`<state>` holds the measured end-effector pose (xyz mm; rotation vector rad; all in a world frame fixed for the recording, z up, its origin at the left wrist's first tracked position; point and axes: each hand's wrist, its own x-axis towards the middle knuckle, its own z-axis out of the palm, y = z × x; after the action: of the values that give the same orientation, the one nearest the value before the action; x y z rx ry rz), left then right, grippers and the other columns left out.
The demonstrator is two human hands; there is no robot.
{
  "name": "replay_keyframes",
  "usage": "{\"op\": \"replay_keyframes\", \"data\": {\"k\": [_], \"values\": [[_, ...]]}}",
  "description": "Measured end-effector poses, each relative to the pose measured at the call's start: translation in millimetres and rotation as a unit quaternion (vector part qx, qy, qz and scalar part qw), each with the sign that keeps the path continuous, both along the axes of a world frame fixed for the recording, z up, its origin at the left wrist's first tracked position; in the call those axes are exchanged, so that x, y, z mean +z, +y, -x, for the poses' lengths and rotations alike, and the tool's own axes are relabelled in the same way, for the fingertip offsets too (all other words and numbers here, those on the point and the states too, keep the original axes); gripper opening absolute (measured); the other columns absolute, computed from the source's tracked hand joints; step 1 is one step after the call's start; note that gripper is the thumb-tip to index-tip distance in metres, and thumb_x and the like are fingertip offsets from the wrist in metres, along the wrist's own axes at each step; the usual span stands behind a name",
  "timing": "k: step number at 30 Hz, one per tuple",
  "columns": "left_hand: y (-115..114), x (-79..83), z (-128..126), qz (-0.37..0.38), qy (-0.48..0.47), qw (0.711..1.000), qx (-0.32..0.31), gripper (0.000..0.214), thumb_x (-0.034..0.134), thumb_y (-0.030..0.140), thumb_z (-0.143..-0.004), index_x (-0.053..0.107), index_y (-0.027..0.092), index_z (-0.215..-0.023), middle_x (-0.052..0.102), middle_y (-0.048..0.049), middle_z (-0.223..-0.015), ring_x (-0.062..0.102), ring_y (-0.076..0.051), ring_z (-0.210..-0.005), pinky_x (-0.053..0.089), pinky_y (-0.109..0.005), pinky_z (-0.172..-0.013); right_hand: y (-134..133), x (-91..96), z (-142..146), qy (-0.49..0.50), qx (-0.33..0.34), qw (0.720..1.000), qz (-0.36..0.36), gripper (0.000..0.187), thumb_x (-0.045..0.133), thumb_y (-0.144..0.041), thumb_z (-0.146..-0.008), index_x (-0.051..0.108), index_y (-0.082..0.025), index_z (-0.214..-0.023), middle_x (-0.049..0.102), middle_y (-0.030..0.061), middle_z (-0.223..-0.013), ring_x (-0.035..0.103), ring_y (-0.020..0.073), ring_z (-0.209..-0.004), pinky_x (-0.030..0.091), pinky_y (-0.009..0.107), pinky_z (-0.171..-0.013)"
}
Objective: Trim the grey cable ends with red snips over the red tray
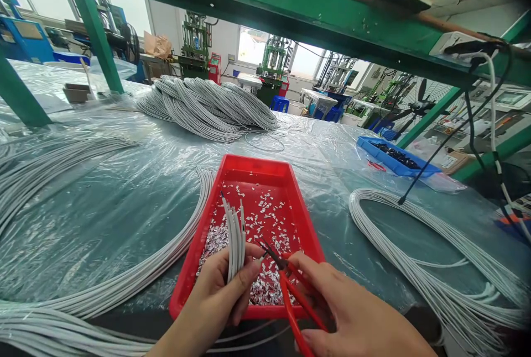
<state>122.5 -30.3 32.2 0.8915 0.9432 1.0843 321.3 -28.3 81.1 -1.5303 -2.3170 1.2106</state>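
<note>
Left hand (215,296) grip pinches a small bunch of grey cable ends (235,235), tips up over the red tray (215,202). Right hand (357,313) grip closed round red-handled cutters (290,285), blades just beside the bunch. Looks like mid-trim/strip of the ends; next cut needs the blade seated on one end, square to it. Tray holds foil scraps (265,285). Beyond, on the film-covered tabletop (124,202): loose cable loops (415,246), blue tray (394,158), big cable bundle (207,105).
</note>
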Motion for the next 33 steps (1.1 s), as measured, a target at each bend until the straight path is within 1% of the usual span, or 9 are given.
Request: {"op": "replay_keyframes", "data": {"k": [6, 13, 17, 21, 24, 26, 28, 30, 33], "values": [[0, 1.1, 1, -0.013, 0.018, 1.000, -0.016, 0.019, 0.056, 0.031, -0.082, 0.053, 0.014, -0.088, 0.035, 0.0130, -0.038, 0.022, -0.002, -0.033, 0.011, -0.019, -0.037, 0, 5.6, 5, -0.017, 0.012, 1.000, 0.011, 0.047, 0.062, -0.031, -0.070, 0.051, -0.019, -0.115, 0.059, 0.0109, -0.101, 0.056, 0.0276, -0.084, 0.046, 0.041, -0.072], [1, 1.5, 1, -0.008, 0.021, 1.000, -0.016, 0.020, 0.057, 0.031, -0.081, 0.053, 0.013, -0.089, 0.036, 0.0129, -0.041, 0.024, -0.002, -0.033, 0.012, -0.018, -0.037, 0, 7.3, 0, -0.022, 0.043, 0.999, 0.006, 0.042, 0.048, -0.034, -0.086, 0.045, -0.018, -0.124, 0.061, 0.0130, -0.104, 0.056, 0.0292, -0.093, 0.045, 0.042, -0.078], [2, 2.1, 1, -0.001, 0.021, 1.000, -0.012, 0.022, 0.059, 0.032, -0.081, 0.056, 0.012, -0.091, 0.036, 0.0127, -0.040, 0.025, -0.002, -0.033, 0.013, -0.017, -0.037, 2, 4.9, -4, -0.018, 0.059, 0.998, -0.009, 0.034, 0.041, -0.031, -0.089, 0.049, -0.017, -0.119, 0.061, 0.0134, -0.106, 0.056, 0.0288, -0.095, 0.045, 0.042, -0.081], [1, 2.2, 3, 0.026, -0.016, 0.999, -0.015, 0.021, 0.067, 0.034, -0.077, 0.062, 0.016, -0.085, 0.043, 0.0098, -0.041, 0.034, -0.003, -0.035, 0.021, -0.015, -0.038, 7, -0.3, -9, 0.018, 0.011, 1.000, -0.014, 0.032, 0.050, -0.026, -0.082, 0.051, -0.020, -0.114, 0.062, 0.0095, -0.102, 0.057, 0.0263, -0.093, 0.047, 0.038, -0.078], [-2, 3.8, 7, 0.018, -0.079, 0.995, -0.051, 0.022, 0.078, 0.034, -0.065, 0.067, 0.015, -0.067, 0.059, 0.0007, -0.065, 0.051, -0.007, -0.057, 0.037, -0.014, -0.052, 13, -3.3, -11, 0.145, -0.059, 0.987, -0.033, 0.036, 0.058, -0.031, -0.079, 0.051, -0.020, -0.111, 0.062, 0.0048, -0.091, 0.058, 0.0213, -0.080, 0.050, 0.032, -0.074], [-5, 6.5, 10, 0.032, -0.131, 0.987, -0.085, 0.023, 0.079, 0.035, -0.063, 0.069, 0.015, -0.065, 0.059, 0.0011, -0.066, 0.048, -0.004, -0.053, 0.036, -0.013, -0.050, 17, -4.2, -10, 0.243, -0.093, 0.965, -0.014, 0.034, 0.061, -0.038, -0.078, 0.053, -0.019, -0.106, 0.061, 0.0025, -0.083, 0.057, 0.0185, -0.070, 0.051, 0.030, -0.071], [-8, 10.1, 10, 0.082, -0.173, 0.977, -0.095, 0.025, 0.073, 0.043, -0.068, 0.070, 0.020, -0.079, 0.052, 0.0059, -0.050, 0.031, 0.000, -0.036, 0.024, -0.012, -0.038, 20, -5.0, -7, 0.292, -0.117, 0.949, 0.032, 0.025, 0.063, -0.039, -0.079, 0.057, -0.019, -0.093, 0.059, 0.0005, -0.074, 0.056, 0.0169, -0.064, 0.051, 0.028, -0.065], [-10, 13.4, 9, 0.120, -0.182, 0.973, -0.076, 0.031, 0.068, 0.049, -0.072, 0.068, 0.023, -0.090, 0.048, 0.0082, -0.042, 0.021, 0.000, -0.030, 0.015, -0.013, -0.033, 21, -6.5, -3, 0.266, -0.135, 0.954, 0.026, 0.021, 0.063, -0.037, -0.080, 0.056, -0.019, -0.073, 0.056, -0.0010, -0.064, 0.055, 0.0161, -0.059, 0.048, 0.025, -0.056], [-9, 14.5, 5, 0.117, -0.160, 0.980, -0.036, 0.032, 0.072, 0.047, -0.068, 0.069, 0.019, -0.082, 0.053, 0.0053, -0.042, 0.033, -0.001, -0.030, 0.019, -0.012, -0.033, 15, -10.5, -1, 0.164, -0.119, 0.977, -0.065, 0.026, 0.056, -0.037, -0.084, 0.055, -0.019, -0.067, 0.052, -0.0023, -0.055, 0.050, 0.0147, -0.052, 0.042, 0.022, -0.047]]}}
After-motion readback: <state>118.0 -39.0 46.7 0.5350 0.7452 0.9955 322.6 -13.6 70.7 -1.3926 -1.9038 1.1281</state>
